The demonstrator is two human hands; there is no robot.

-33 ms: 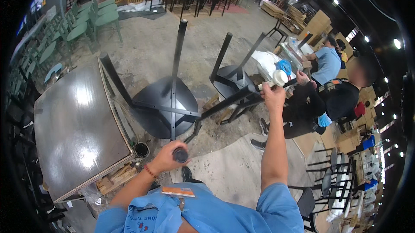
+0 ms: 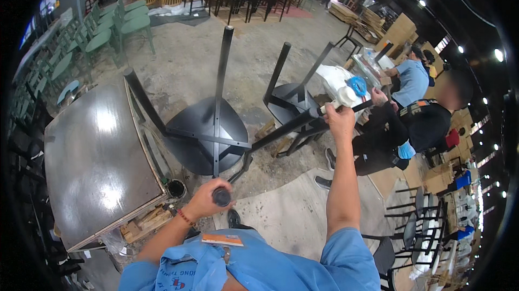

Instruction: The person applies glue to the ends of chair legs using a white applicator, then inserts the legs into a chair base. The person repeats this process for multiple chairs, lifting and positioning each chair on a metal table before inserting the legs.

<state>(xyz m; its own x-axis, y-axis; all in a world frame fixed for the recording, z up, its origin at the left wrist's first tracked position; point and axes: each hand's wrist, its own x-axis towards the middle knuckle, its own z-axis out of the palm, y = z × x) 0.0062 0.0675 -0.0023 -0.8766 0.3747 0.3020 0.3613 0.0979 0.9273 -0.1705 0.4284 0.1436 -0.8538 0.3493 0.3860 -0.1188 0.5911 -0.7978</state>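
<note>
An upturned black chair (image 2: 197, 129) stands on the floor before me, its legs pointing up and a metal cross brace under its seat. My left hand (image 2: 207, 200) is closed around the dark round end of its nearest leg (image 2: 221, 196). My right hand (image 2: 339, 121) grips a small white rounded thing (image 2: 346, 95), whose kind I cannot make out. A pale part of it lies at the tip of the chair's right leg (image 2: 286, 129); whether they touch I cannot tell. Beyond stands a second upturned black chair (image 2: 294, 96).
A metal-topped table (image 2: 86, 156) is at left, with a dark-stained can (image 2: 175, 188) at its corner. A person in black (image 2: 427, 123) sits close at right, a hand near mine. Behind are a blue plastic bag (image 2: 357, 85) and a person in blue (image 2: 411, 80). Green chairs (image 2: 132, 23) line the far left.
My right hand and the white thing have shifted slightly left, toward the leg's tip. My left hand has moved a little left on the near leg.
</note>
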